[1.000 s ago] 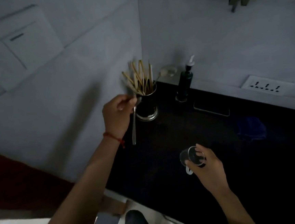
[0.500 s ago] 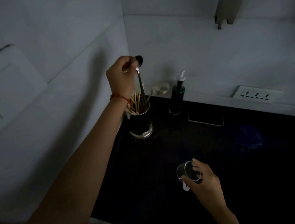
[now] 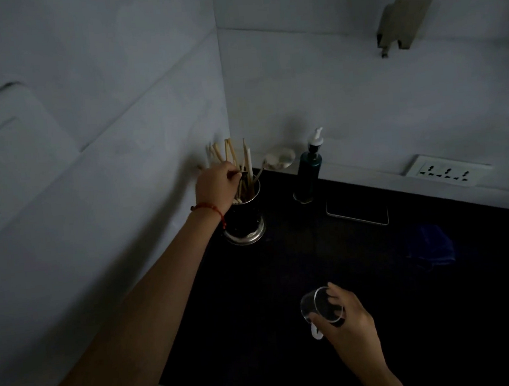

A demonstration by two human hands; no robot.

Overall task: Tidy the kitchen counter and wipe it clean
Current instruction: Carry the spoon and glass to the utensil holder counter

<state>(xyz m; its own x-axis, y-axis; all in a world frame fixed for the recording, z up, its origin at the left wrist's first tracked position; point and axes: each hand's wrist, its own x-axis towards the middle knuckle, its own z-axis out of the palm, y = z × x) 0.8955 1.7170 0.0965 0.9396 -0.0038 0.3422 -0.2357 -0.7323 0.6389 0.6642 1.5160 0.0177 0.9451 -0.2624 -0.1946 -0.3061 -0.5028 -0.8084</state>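
**Spoon into the holder: release clean, then deal with the glass**

Left of centre: your left hand (image 3: 217, 182) is at the rim of the steel utensil holder (image 3: 245, 221), fingers curled and pinching something thin among the chopsticks (image 3: 228, 155). It's too dark to confirm it's a spoon, or how deep it sits. Keep the wrist high and lower straight down so you don't knock the sticks, which lean towards the wall. Let go only once it bottoms out; the holder is tall and narrow, and I judge it tips easily under a sideways push.

Centre, against the back wall: soap dispenser (image 3: 309, 169), with a small dish (image 3: 279, 158) just beside it. Keep clear of both when withdrawing.

Lower centre: your right hand (image 3: 347, 320) grips a clear glass cup (image 3: 320, 308) above the black counter (image 3: 285, 282), fingers wrapped round the rim and the mouth tilted sideways. Keep it level if anything's inside.

Right: blue cloth (image 3: 433, 248) on the counter, ready for wiping.
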